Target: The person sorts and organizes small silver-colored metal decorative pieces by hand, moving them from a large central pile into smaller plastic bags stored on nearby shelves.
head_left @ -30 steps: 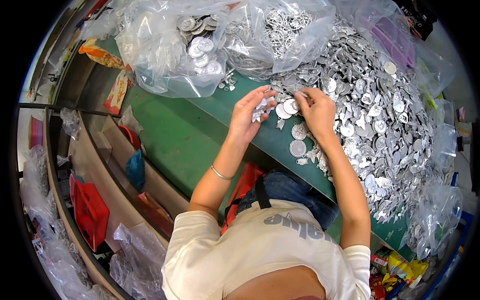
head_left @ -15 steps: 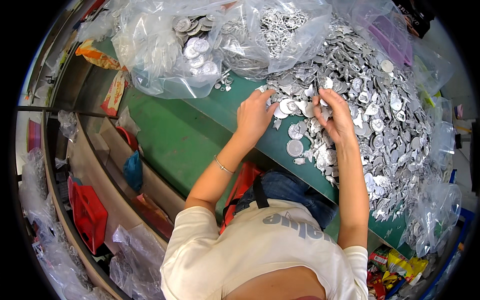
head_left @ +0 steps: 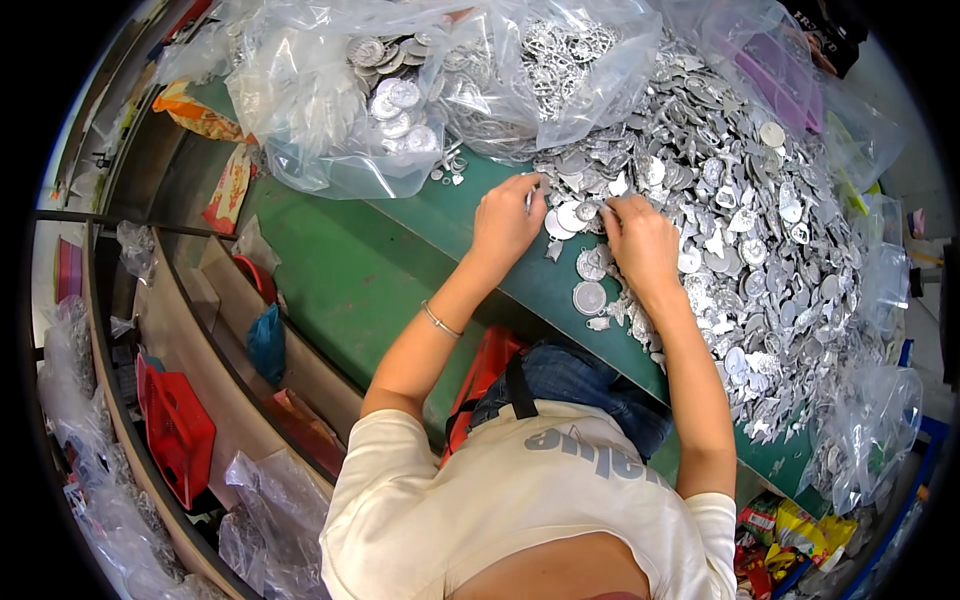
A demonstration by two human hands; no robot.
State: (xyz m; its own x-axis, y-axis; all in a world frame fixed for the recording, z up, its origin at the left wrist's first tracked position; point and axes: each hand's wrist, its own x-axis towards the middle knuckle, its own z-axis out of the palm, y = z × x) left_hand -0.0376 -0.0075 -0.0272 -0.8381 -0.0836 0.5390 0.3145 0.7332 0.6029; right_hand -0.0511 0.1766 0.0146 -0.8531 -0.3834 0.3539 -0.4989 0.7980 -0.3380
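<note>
A heap of silver-grey metal charms (head_left: 740,230) covers the right part of the green table. At the heap's left edge my left hand (head_left: 508,218) is closed, with a small grey metal piece partly showing at its fingertips. My right hand (head_left: 642,245) is pinched over the edge of the pile, thumb and forefinger together on a small metal piece that the fingers mostly hide. Between the hands lie pale round discs (head_left: 570,216). Nearer me, a larger round medallion (head_left: 589,297) rests on the tabletop beside a small flat piece (head_left: 598,323).
Clear plastic bags (head_left: 330,120) of metal pieces stand along the far side. A purple tray (head_left: 775,85) sits at the back right. Shelving to the left holds a red basket (head_left: 180,435). Colourful packets (head_left: 795,530) lie below the table at right.
My right hand has moved left and nearer me, its fingers coming together over the discs. The left hand's thumb and fingers have closed.
</note>
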